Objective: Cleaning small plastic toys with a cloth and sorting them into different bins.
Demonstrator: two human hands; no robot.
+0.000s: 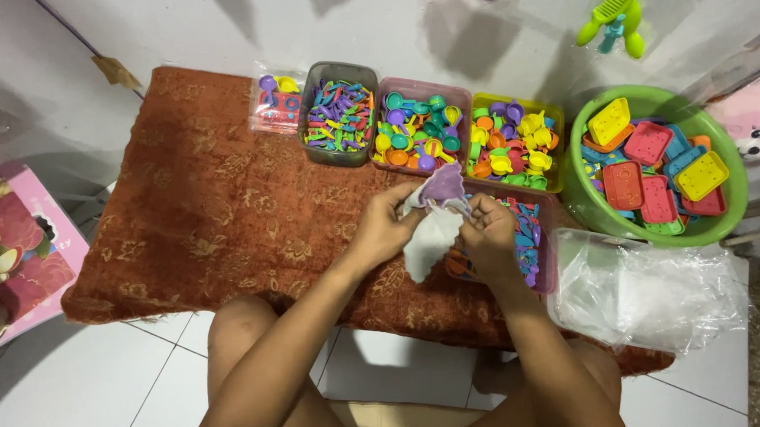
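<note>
My left hand (385, 225) and my right hand (488, 234) meet over a low table covered with a rust-red patterned cloth (215, 213). Together they hold a small clear plastic bag (432, 235), each pinching one side of its mouth. A purple plastic toy piece (442, 184) sticks out of the top of the bag. The hands are just in front of a pink tub (545, 248) of mixed small toy parts, which the right hand partly hides.
Along the table's back edge stand a small packet (276, 104), a grey tub (338, 114), a pink tub (420, 127) and a yellow tub (515, 141), all with colourful toy pieces. A green basin (656, 163) holds toy trays. Clear bags (649, 293) lie at right.
</note>
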